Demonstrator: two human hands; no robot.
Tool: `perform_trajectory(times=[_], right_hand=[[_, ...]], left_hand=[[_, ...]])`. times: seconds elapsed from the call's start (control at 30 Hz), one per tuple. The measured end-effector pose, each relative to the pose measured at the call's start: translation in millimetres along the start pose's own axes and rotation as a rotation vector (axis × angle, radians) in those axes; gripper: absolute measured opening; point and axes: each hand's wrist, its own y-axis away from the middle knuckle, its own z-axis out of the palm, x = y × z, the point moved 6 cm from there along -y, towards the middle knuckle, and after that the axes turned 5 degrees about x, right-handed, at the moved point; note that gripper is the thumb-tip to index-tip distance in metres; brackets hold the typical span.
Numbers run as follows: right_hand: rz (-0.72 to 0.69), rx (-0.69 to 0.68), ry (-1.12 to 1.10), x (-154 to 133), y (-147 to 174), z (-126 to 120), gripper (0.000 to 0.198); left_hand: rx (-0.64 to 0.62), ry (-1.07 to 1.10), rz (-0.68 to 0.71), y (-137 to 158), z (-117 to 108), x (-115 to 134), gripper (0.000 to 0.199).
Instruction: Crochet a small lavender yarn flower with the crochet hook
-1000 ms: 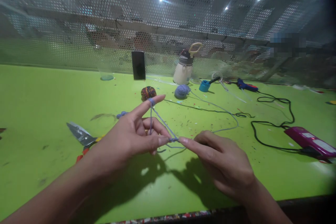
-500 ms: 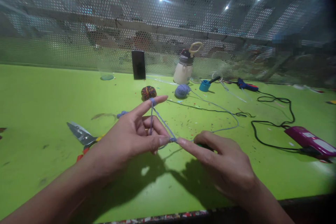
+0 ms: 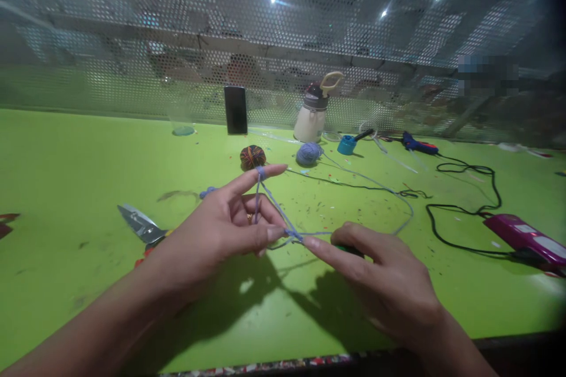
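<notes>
A: What do the hands have hold of?

B: The left hand (image 3: 221, 230) pinches a small worked piece (image 3: 292, 235) between thumb and fingertips, its index finger stretched out with blue-violet yarn (image 3: 276, 205) wrapped around it. The right hand (image 3: 384, 271) is curled closed around a green handle (image 3: 348, 249), index fingertip touching the piece from the other side.

A: Is that a hook?

B: Probably. The fingers cover most of it, so I can't be sure.

A: How far along does it look?

B: Early, I'd judge. Only a short clump of loops shows between the two hands, with a loose tail beneath. The matching ball (image 3: 308, 154), beyond the hands, looks thickly wound, so most of the yarn seems unused. What share is done, I cannot tell.

A: Anything finished nearby?

B: A blue-violet bundle (image 3: 207, 192) lies just beyond the left hand, which partly hides it. It may be completed work; it's too small to tell.

A: And farther out?

B: A multicoloured ball (image 3: 253, 157) sits beyond the left index finger. Scissors (image 3: 142, 225) lie left of the left hand, handles partly behind the forearm. Well right of the right hand, a purple box (image 3: 524, 235) with a black cord rests on the green bench (image 3: 66, 165).
</notes>
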Motion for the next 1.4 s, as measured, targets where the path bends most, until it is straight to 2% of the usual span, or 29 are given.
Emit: perform_trajectory(times=[0.2, 0.6, 0.9, 1.13, 1.4], right_hand=[[0.009, 0.016, 0.015, 0.5, -1.0, -2.3, 0.047], [0.057, 0.009, -0.114, 3.8, -2.5, -2.6, 0.057], [0.091, 0.028, -0.18, 4.3, -2.2, -2.7, 0.059], [0.168, 0.092, -0.311, 2.2, -5.1, -2.2, 0.057], [0.343, 0.15, -0.355, 5.0, -6.5, -1.2, 0.049]], left_hand=[[-0.007, -0.016, 0.074, -1.0, -0.2, 0.0, 0.073], [-0.02, -0.062, 0.001, -0.8, -1.1, -1.6, 0.075], [-0.009, -0.047, 0.053, -1.8, 0.6, -0.3, 0.077], [-0.008, -0.068, 0.049, -0.6, 0.5, -2.0, 0.077], [0.051, -0.099, 0.044, 0.1, 1.5, -4.0, 0.098]])
